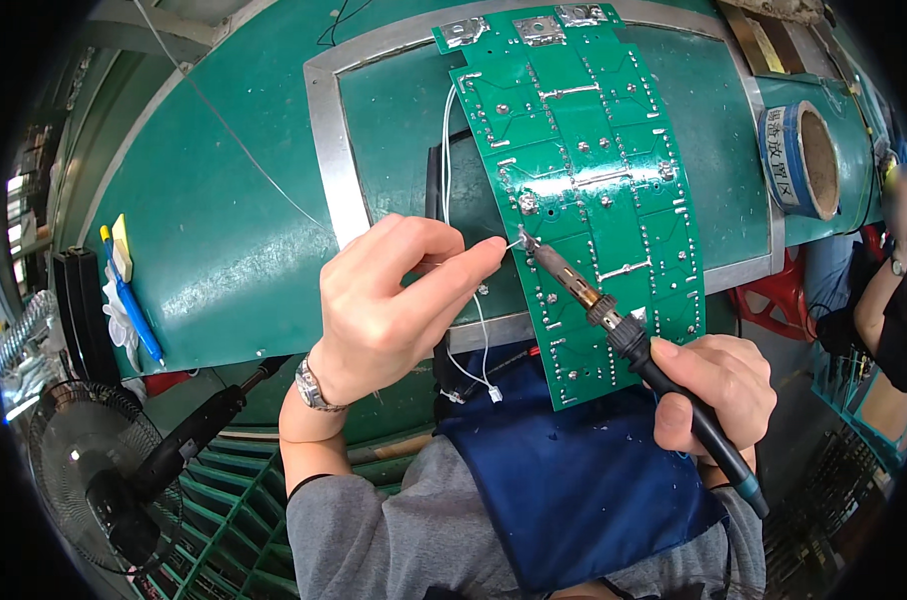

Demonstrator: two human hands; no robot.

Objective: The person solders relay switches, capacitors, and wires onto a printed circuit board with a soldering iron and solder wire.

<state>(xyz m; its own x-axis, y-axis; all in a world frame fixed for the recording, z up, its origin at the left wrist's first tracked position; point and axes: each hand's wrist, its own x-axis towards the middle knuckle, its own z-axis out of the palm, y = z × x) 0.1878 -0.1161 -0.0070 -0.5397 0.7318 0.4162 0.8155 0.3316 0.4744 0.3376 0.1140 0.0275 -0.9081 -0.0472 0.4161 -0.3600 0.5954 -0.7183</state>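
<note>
A long green circuit board (pixel 584 170) lies across the green workbench (pixel 224 250), its near end hanging over my lap. My left hand (pixel 389 300) pinches a thin solder wire (pixel 515 241) and holds its end to the board's left edge. My right hand (pixel 719 385) grips a black-handled soldering iron (pixel 614 325), whose tip touches the same spot on the board. A white lead (pixel 474 350) with a small plug hangs down from the board near my left hand.
A blue tape roll (pixel 804 160) stands at the right. A blue pen (pixel 134 310) and cloth lie at the left edge. A metal frame (pixel 329 150) surrounds the work area. A fan (pixel 84 480) is low at the left. Another person's arm (pixel 874 300) is at the right.
</note>
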